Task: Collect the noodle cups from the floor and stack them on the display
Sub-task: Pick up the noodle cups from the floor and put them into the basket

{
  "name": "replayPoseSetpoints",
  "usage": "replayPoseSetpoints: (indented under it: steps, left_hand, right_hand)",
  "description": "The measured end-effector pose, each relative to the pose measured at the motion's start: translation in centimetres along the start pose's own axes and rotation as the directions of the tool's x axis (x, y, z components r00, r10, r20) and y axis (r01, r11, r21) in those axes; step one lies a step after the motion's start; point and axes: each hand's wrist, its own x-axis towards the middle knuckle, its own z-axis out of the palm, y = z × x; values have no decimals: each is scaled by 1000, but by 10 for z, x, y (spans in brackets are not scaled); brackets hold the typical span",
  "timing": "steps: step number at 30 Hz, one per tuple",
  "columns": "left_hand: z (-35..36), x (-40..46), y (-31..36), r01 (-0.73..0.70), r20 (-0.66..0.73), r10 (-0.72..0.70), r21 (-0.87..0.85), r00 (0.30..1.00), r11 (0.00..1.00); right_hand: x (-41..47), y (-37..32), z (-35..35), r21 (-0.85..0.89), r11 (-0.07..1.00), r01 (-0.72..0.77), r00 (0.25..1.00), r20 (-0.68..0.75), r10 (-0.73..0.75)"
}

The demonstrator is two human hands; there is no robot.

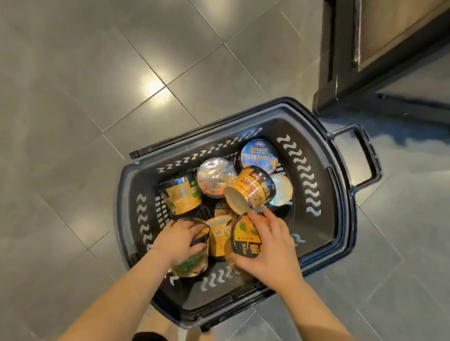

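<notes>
Both forearms reached down into the basket [324,180]. Fingers of the left hand [177,238] curled over the top of a yellow noodle cup [191,263] at the basket's near wall, gripping it. Beside it, the right hand [268,246] clasped the dark-lidded cup [248,234], thumb under its rim, fingers across the lid. Between them lay another yellow cup [219,235]. Farther in, more cups lay tumbled, one tipped orange cup [249,190] just beyond the right fingertips. Grey floor tiles [90,75] surrounded the basket.

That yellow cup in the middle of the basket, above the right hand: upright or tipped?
Tipped. The yellow cup lies on its side atop others, its pale round base facing the camera.
</notes>
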Motion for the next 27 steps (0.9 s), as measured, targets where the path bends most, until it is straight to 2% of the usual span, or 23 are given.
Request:
replayPoseSetpoints:
  steps: [4,7,9,11,13,15,18,20,24,27]
  left_hand:
    - [-15,-36,-13,-17,-233,1,-67,972,998]
    - [-30,-75,-42,-46,-553,26,-22,833,999]
    - [-35,-93,-67,19,-660,-63,-73,749,997]
    - [-32,-105,-90,133,-625,-214,-174,751,976]
    - [-20,-103,-106,178,-529,-292,-256,797,950]
    - [-8,-95,-113,142,-485,-275,-292,830,946]
    - [2,-85,-115,90,-538,-267,-333,800,939]
    - [6,-84,-117,77,-572,-269,-336,775,939]
    - [11,-83,-117,56,-603,-267,-346,752,937]
    - [12,-81,-117,44,-612,-270,-358,743,933]
  right_hand:
    - [6,-23,-6,-32,999,38,999,22,-37]
    - [17,-51,-9,-35,995,97,995,21,-96]
    - [31,-72,-9,-55,986,156,988,9,-156]
    - [48,-94,-2,-65,975,210,978,8,-210]
    - [64,-115,13,-74,967,244,970,24,-243]
    - [79,-131,38,-57,963,264,964,49,-262]
    - [95,-136,77,28,968,248,948,201,-248]
    - [100,-130,92,5,965,263,929,267,-254]
    - [98,-124,101,-65,941,333,929,192,-316]
    - [96,-127,107,-109,944,312,945,139,-296]
